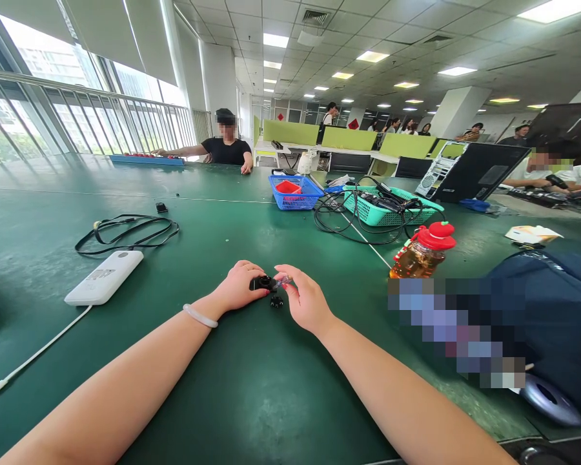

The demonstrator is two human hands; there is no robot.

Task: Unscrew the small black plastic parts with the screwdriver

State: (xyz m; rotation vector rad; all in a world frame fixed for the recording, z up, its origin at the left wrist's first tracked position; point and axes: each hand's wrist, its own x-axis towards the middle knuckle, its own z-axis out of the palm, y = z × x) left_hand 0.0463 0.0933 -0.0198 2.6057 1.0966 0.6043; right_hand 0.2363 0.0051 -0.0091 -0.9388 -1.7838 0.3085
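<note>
My left hand (242,285), with a pale bracelet on its wrist, is closed around a small black plastic part (261,283) at the table's middle. Opposite it, my right hand (308,302) has thumb and fingers curled around a small clear, shiny piece (285,281). The clear piece is close against the black part; I cannot tell whether they are joined. Just below, between both hands, a second small black piece (276,301) lies on the green table (242,394). Fine detail of these parts is too small to make out.
A white power bank (105,278) with a cable and a looped black cord (126,234) lie left. Ahead are a blue basket (295,201) and a green basket (392,215) of cables. A red-lidded bottle (419,252) and dark bag (552,310) stand right. A person (227,150) sits across.
</note>
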